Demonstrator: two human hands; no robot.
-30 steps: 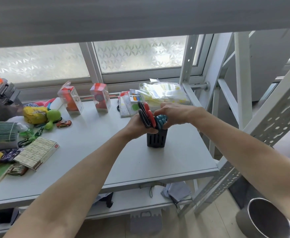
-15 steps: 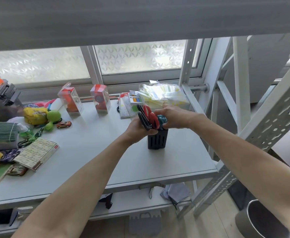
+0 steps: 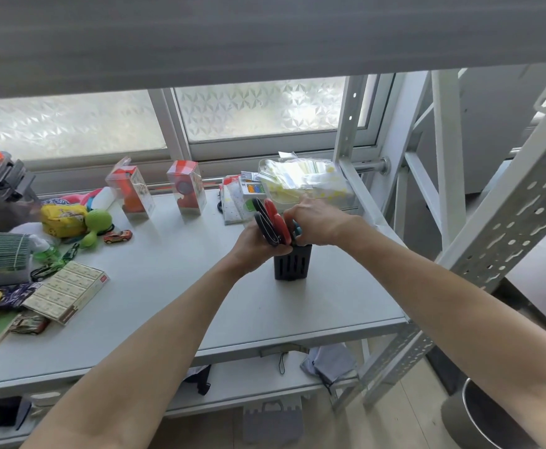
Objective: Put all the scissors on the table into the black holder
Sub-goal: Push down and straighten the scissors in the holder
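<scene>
Pushing scissors down into the black holder (image 3: 292, 263) is what I am doing now. My left hand (image 3: 255, 246) is wrapped around the black scissors (image 3: 265, 225) and the red scissors (image 3: 277, 218), right by their handles. My right hand (image 3: 319, 224) is curled over the top and pinches the teal scissors (image 3: 296, 231), which mostly hide under my fingers. All the handles stick up out of the holder, close together and touching. The holder stands upright on the desk (image 3: 174, 286), near the right edge.

To do this well, I think I should push straight down, slow and soft, so the blades slide in and do not catch. I should hold the bunch steady with my left hand so the holder does not tip over. I see no other scissors lying on the desk, but the toy pile on the left is messy, so I cannot tell for sure.
</scene>
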